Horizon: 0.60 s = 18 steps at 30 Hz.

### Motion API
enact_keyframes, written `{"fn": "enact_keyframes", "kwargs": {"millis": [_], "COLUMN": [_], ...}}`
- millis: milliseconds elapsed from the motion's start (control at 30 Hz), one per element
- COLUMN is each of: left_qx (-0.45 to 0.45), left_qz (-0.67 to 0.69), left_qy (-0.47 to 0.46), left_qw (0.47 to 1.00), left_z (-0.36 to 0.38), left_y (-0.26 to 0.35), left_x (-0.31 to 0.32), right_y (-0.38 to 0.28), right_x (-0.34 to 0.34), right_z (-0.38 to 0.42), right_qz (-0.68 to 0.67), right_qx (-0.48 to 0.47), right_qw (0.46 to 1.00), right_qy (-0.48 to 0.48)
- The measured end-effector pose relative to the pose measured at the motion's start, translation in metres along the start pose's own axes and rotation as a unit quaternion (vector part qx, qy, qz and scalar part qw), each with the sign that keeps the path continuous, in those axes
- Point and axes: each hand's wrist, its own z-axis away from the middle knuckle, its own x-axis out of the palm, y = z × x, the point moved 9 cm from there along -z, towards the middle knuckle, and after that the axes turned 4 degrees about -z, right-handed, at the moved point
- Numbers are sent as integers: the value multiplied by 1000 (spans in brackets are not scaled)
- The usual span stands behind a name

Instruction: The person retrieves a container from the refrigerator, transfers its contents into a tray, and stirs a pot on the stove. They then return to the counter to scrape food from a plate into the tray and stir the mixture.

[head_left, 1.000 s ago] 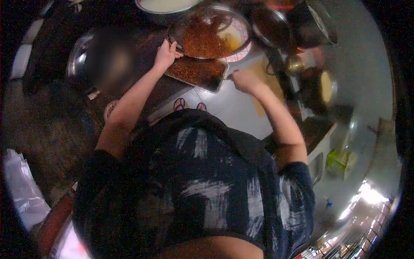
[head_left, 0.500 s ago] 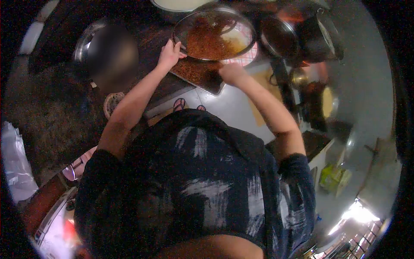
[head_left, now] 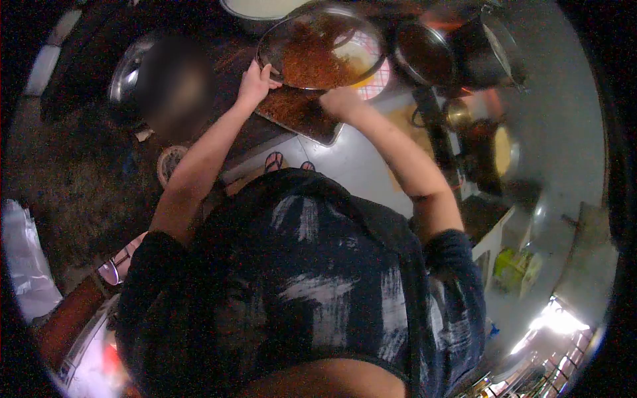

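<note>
A round sieve-like pan with a thin metal rim [head_left: 323,89] holds reddish-brown crumbly stuff. My left hand [head_left: 257,86] grips its left edge, thumb on the rim. Below it lies a metal tray [head_left: 328,142] with more of the brown stuff. My right hand [head_left: 340,104] is closed over the tray's right part, just under the rim; what its fingers hold, if anything, is hidden. Behind the round pan, at its right, a red-and-white checked plate or cloth [head_left: 377,85] shows partly.
Dark pans [head_left: 424,56] and a deep pot [head_left: 494,53] stand at the upper right. A pale-filled bowl [head_left: 265,6] is at the top edge. At the left are a shiny metal bowl [head_left: 124,76] and a small woven basket [head_left: 170,164].
My right hand has moved a little left over the tray. The round pan and my left hand appear slightly further left, along with much of the view.
</note>
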Motion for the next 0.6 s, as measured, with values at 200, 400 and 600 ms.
{"fn": "enact_keyframes", "kwargs": {"millis": [200, 400, 600], "left_qx": [-12, 1, -9], "left_qz": [-16, -35, -46], "left_qy": [-5, -19, -26], "left_qw": [1000, 999, 999], "left_z": [-6, -15, -12], "left_y": [-3, -12, -10], "left_x": [3, 6, 13], "right_y": [-3, 6, 38], "right_x": [-1, -16, -52], "right_z": [0, 31, 89], "right_qz": [-41, -69, -162], "right_qx": [14, 33, 93], "right_qw": [999, 993, 963], "right_qy": [26, 91, 193]}}
